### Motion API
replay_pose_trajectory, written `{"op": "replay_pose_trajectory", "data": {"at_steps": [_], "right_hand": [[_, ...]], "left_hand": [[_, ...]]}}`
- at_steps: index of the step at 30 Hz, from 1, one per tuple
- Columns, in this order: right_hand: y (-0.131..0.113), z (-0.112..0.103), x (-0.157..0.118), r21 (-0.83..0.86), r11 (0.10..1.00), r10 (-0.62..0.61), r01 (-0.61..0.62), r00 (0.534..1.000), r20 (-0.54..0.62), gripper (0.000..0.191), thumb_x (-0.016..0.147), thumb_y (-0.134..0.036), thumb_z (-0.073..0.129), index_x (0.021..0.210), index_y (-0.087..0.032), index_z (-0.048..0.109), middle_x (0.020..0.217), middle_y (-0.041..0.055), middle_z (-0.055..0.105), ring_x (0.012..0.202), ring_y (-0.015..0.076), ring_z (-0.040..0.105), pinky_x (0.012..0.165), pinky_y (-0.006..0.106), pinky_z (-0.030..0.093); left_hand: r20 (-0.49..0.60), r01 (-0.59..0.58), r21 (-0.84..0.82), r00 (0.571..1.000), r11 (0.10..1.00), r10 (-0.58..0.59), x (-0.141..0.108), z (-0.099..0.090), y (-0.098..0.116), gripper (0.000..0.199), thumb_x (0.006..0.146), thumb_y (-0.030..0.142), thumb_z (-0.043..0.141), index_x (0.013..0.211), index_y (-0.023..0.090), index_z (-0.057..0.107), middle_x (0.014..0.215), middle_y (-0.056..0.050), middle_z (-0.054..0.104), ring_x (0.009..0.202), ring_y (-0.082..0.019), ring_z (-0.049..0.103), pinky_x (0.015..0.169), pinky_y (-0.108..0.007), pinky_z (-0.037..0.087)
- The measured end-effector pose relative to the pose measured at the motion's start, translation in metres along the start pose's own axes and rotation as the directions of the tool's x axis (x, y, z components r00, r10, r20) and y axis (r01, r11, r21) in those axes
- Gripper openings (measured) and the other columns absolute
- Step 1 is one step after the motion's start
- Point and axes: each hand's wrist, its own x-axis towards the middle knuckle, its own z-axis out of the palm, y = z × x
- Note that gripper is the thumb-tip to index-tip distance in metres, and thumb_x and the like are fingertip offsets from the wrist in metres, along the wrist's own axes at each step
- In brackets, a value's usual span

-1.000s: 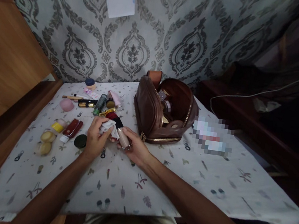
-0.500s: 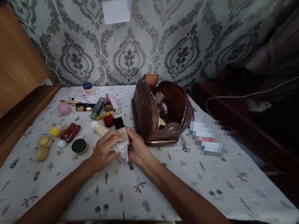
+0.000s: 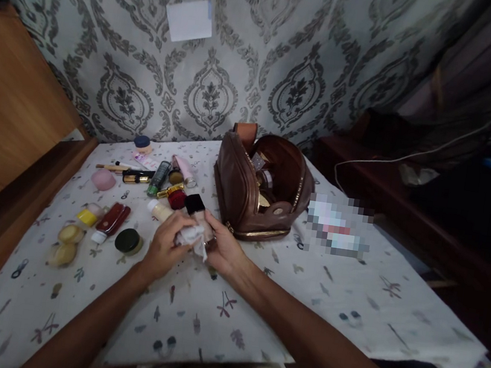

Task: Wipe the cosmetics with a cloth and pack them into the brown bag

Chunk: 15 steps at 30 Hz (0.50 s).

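My right hand (image 3: 224,247) is closed around a foundation bottle (image 3: 200,217) with a square black cap, tilted above the table. My left hand (image 3: 168,242) grips a crumpled white tissue (image 3: 193,237) and presses it against the bottle's body. Just beyond my left hand lies a cream tube (image 3: 161,210) with a white cap, partly covered by my fingers. A dark red jar (image 3: 176,199) and a green tube (image 3: 159,178) sit behind the bottle. To the left of my left hand stands a jar with a dark lid (image 3: 128,242).
An unzipped brown toiletry bag (image 3: 239,183) with items inside stands behind my right hand. At left lie a red bottle (image 3: 113,218), yellow-topped containers (image 3: 68,233) and a pink sponge (image 3: 103,179). A blurred packet (image 3: 335,224) lies at right; a wooden cabinet (image 3: 21,91) borders the left.
The tissue in my left hand has shifted slightly up and left along the bottle. My right hand keeps its hold. The whole view has drifted a little.
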Motion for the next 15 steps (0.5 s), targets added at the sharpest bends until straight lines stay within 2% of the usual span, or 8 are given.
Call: {"op": "replay_pose_trajectory", "data": {"at_steps": [3,6,10,12,15], "right_hand": [[-0.003,-0.001,0.001,0.03,0.999,0.021,-0.019,0.999,-0.047,0.028,0.079,-0.041,0.077,0.077,-0.016,0.066,0.066,0.0011,0.069,0.061,0.0167,0.064,0.061,0.028,0.052],[-0.004,0.003,-0.002,0.048,0.997,-0.051,0.055,0.994,-0.092,0.033,0.073,-0.043,0.082,0.08,-0.016,0.065,0.069,-0.0012,0.069,0.062,0.0144,0.062,0.063,0.026,0.051],[0.0,0.013,-0.009,-0.031,0.96,-0.278,0.277,0.957,-0.081,0.041,0.062,-0.042,0.089,0.083,-0.02,0.062,0.071,-0.0062,0.065,0.064,0.0106,0.059,0.062,0.02,0.047],[0.001,0.017,-0.013,-0.093,0.94,-0.333,0.327,0.942,-0.052,0.043,0.062,-0.042,0.089,0.089,-0.022,0.061,0.076,-0.0068,0.065,0.068,0.0106,0.059,0.064,0.019,0.046],[0.0,0.021,-0.017,-0.165,0.932,-0.33,0.323,0.944,-0.015,0.047,0.062,-0.042,0.088,0.096,-0.025,0.061,0.084,-0.0061,0.066,0.076,0.0115,0.061,0.067,0.019,0.047]], "left_hand": [[0.112,-0.004,-0.07,0.994,0.998,0.012,-0.002,0.005,0.009,0.012,0.089,0.024,0.064,0.101,0.021,0.061,0.096,-0.004,0.061,0.092,-0.02,0.06,0.082,-0.031,0.047],[0.088,0.165,-0.106,0.984,0.981,-0.156,-0.003,0.009,0.015,0.014,0.089,0.028,0.064,0.099,0.02,0.06,0.098,-0.005,0.06,0.095,-0.021,0.059,0.084,-0.032,0.047],[0.088,0.453,-0.275,0.89,0.848,-0.447,-0.004,0.013,0.016,0.026,0.087,0.034,0.064,0.106,0.021,0.052,0.099,-0.002,0.063,0.09,-0.019,0.061,0.081,-0.03,0.048],[0.109,0.517,-0.352,0.851,0.78,-0.514,-0.003,0.014,0.014,0.033,0.084,0.037,0.066,0.109,0.021,0.051,0.106,-0.004,0.065,0.098,-0.021,0.063,0.086,-0.032,0.049],[0.14,0.556,-0.417,0.821,0.719,-0.554,0.0,0.012,0.012,0.037,0.083,0.04,0.066,0.111,0.019,0.054,0.114,-0.007,0.067,0.107,-0.024,0.062,0.094,-0.035,0.048]]}}
